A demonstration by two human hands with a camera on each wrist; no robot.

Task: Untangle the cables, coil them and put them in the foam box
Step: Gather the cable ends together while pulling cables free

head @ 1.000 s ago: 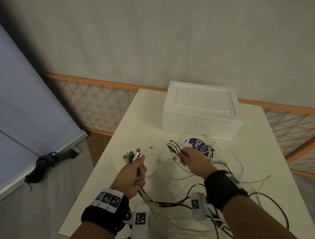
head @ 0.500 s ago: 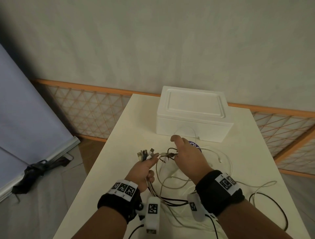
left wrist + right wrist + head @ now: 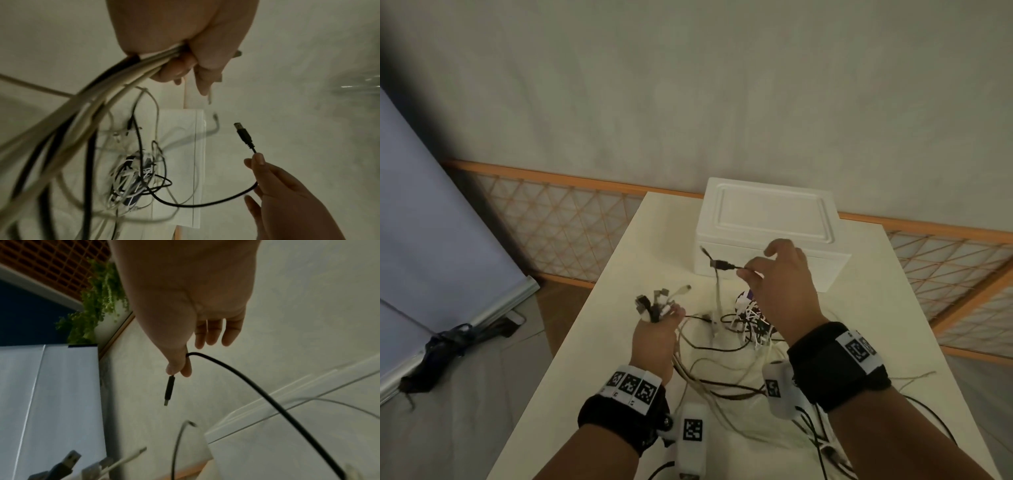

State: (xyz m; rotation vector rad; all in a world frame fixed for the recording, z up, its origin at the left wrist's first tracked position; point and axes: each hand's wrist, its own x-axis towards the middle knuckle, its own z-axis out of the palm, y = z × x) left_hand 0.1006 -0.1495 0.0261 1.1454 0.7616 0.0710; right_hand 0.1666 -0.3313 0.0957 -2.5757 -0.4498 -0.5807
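Note:
A tangle of black and white cables (image 3: 748, 327) lies on the white table (image 3: 592, 342) in front of the lidded white foam box (image 3: 770, 236). My left hand (image 3: 655, 339) grips a bundle of cable ends (image 3: 657, 301), their plugs sticking up out of the fist; in the left wrist view the same bundle of cable ends (image 3: 115, 78) trails down from the left hand (image 3: 185, 53). My right hand (image 3: 780, 287) is raised before the box and pinches a black cable just behind its USB plug (image 3: 720, 264); the right wrist view shows that black USB plug (image 3: 169, 390) below thumb and forefinger.
More loose cables (image 3: 722, 387) sprawl over the near part of the table. A wooden lattice fence (image 3: 558, 219) runs behind the table, and a grey-blue rolled screen (image 3: 431, 219) leans at the left over the floor. A purple-and-white object (image 3: 744, 296) lies under the tangle.
My right hand has lifted out of the tangle with the black USB cable end and risen in front of the box. The left hand keeps its bundle, shifted slightly right.

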